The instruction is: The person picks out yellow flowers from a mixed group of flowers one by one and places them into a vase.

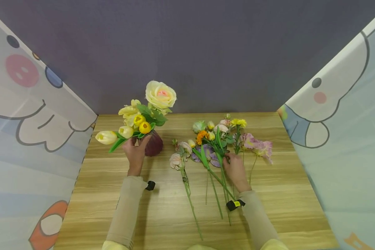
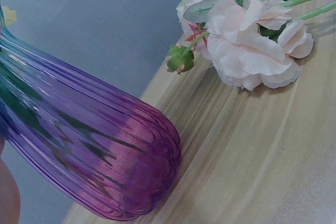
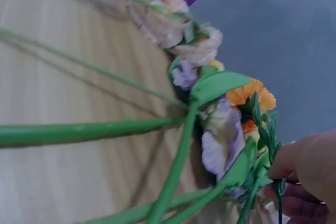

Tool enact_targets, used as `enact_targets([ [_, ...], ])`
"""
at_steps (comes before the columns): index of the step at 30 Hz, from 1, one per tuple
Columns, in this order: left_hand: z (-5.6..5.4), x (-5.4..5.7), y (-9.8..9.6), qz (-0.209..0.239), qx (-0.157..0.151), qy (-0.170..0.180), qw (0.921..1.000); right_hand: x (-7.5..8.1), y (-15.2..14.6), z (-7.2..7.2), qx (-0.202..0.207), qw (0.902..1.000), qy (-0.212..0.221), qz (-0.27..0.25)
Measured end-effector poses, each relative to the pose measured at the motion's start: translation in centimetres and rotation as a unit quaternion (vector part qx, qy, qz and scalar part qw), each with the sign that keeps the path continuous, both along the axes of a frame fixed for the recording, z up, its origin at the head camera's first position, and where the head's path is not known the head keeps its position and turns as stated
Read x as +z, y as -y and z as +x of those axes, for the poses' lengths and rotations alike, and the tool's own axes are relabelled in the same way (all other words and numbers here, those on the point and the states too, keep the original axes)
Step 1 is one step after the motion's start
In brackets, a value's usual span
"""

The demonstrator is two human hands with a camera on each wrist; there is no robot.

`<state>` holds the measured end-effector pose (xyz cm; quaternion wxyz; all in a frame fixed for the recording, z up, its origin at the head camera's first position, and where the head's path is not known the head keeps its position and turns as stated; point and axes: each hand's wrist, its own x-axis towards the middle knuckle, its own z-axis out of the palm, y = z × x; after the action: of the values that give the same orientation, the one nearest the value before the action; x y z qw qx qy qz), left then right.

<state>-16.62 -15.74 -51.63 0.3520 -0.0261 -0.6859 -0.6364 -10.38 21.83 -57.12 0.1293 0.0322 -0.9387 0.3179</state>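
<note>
A ribbed purple-pink glass vase [image 2: 105,145] stands at the left of the table, holding a cream rose [image 1: 160,95], yellow tulips [image 1: 145,127] and white tulips [image 1: 107,137]. My left hand [image 1: 135,156] grips it around the neck, just below the blooms. Stems show through the glass in the left wrist view. Over on the right, my right hand [image 1: 236,171] pinches a thin green leafy stem [image 3: 275,145] among the loose flowers. That stem leads up to a yellow carnation [image 1: 238,122]. Close by lies an orange flower [image 3: 252,95].
Pale pink roses [image 1: 180,155] on a long stem lie between the hands. Purple flowers [image 1: 206,154], light tulips and several crossing green stems [image 1: 217,198] spread over the wooden table [image 1: 168,215]. Pink-lilac flowers [image 1: 262,148] lie to the right. A grey wall [image 1: 187,55] rises behind.
</note>
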Motion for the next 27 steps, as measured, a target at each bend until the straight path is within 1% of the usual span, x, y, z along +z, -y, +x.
enact_targets([
  [5,0.0,-0.1,0.0,0.008,0.000,-0.004,1.0000,1.0,0.1,-0.4,-0.004,0.9989,-0.037,-0.030],
  [8,0.0,-0.1,-0.1,0.010,-0.001,-0.005,0.9999,1.8,0.3,-0.5,-0.013,0.9978,-0.040,-0.052],
  [12,0.0,0.0,-0.1,0.013,-0.003,-0.004,0.9999,3.4,1.0,-0.7,-0.031,0.9926,-0.042,-0.110],
  [14,0.0,0.0,-0.1,0.015,-0.003,-0.003,0.9999,4.6,1.6,-0.9,-0.036,0.9864,-0.040,-0.155],
  [15,0.0,0.0,-0.1,0.016,-0.002,-0.002,0.9999,5.2,1.9,-1.1,-0.036,0.9816,-0.038,-0.184],
  [17,0.0,0.1,-0.1,0.017,-0.003,-0.001,0.9999,6.7,2.7,-1.4,-0.032,0.9684,-0.028,-0.246],
  [18,0.0,0.2,0.0,0.016,-0.002,-0.001,0.9999,8.0,3.3,-1.4,-0.028,0.9589,-0.016,-0.282],
  [20,0.1,0.2,0.0,0.016,-0.001,0.000,0.9999,9.6,4.6,-1.8,-0.012,0.9355,-0.015,-0.353],
  [22,0.1,0.2,0.0,0.014,0.000,0.002,0.9999,10.9,5.8,-2.2,0.017,0.9101,-0.031,-0.413],
  [24,0.1,0.1,-0.1,0.014,0.003,0.006,0.9999,12.0,7.1,-2.7,0.053,0.8841,-0.054,-0.461],
  [25,0.0,0.0,-0.1,0.017,0.003,0.009,0.9998,12.0,7.7,-3.1,0.071,0.8738,-0.071,-0.476],
  [27,-0.2,-0.5,0.0,0.022,0.001,0.015,0.9996,12.8,8.8,-3.4,0.097,0.8572,-0.090,-0.498],
])
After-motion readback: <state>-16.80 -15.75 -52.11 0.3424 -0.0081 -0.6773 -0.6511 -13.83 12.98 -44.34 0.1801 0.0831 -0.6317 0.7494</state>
